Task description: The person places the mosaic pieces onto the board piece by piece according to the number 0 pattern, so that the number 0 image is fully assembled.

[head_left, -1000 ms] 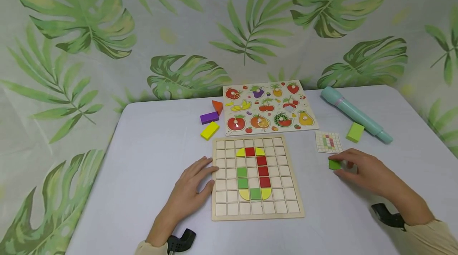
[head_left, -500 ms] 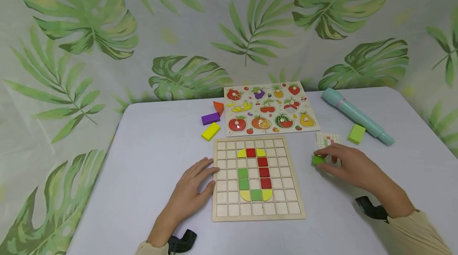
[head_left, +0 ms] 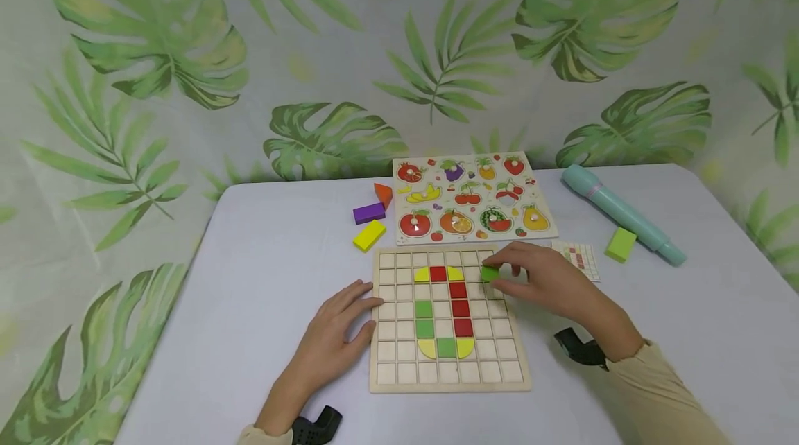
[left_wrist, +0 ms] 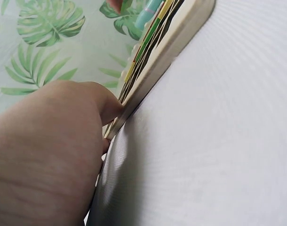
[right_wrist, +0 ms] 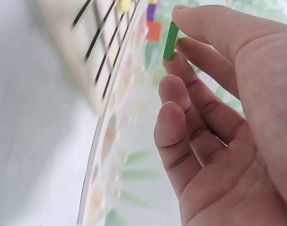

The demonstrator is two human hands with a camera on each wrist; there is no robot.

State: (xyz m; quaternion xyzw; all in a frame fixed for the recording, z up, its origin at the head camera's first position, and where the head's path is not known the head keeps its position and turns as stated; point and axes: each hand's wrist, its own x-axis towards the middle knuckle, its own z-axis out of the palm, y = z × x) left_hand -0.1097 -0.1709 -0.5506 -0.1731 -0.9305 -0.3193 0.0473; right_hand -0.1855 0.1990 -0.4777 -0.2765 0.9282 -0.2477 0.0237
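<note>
My right hand [head_left: 549, 278] pinches a green square tile [head_left: 490, 274] between thumb and fingertips, above the upper right cells of a wooden grid board [head_left: 387, 387]. In the right wrist view the green tile [right_wrist: 171, 41] shows edge-on at the fingertips. Red, green and yellow pieces form a ring on the grid, with a red tile [head_left: 438, 274] at its top and a green tile [head_left: 446, 347] at its bottom. My left hand [head_left: 337, 327] rests at the board's left edge, fingers loosely spread. The left wrist view shows its thumb against the board's side [left_wrist: 157, 70].
A fruit puzzle board [head_left: 474, 204] lies behind the grid. Orange, purple [head_left: 369, 213] and yellow blocks [head_left: 370, 236] sit left of it. To the right are a small pattern card [head_left: 580, 259], a light green block [head_left: 621, 245] and a teal tube [head_left: 621, 213].
My right hand has carried the green tile leftward from beside the pattern card to over the grid board, uncovering more of the card. The left hand stays at the board's edge.
</note>
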